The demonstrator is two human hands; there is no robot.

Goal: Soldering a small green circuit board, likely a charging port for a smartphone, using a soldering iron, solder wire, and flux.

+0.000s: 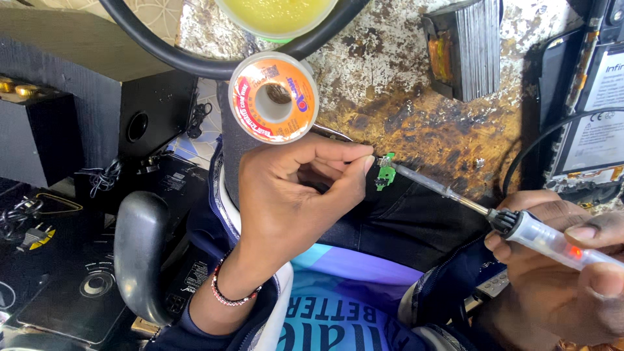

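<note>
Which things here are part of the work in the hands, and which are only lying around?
In use: left hand pinching small green circuit board; right hand holding soldering iron; solder spool.

Lying about: transformer, yellow paste tub, opened phone, black speaker box.

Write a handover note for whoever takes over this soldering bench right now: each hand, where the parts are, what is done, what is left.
Left hand: pinches the small green circuit board at the worn bench edge.
Right hand: grips the soldering iron, indicator lit red, tip at the board.
Solder spool sits just above the left hand; yellow flux tin at the top.
Done: board and iron brought together.
Left: whether the joint is finished is too small to tell; probably inspect it first.
</note>
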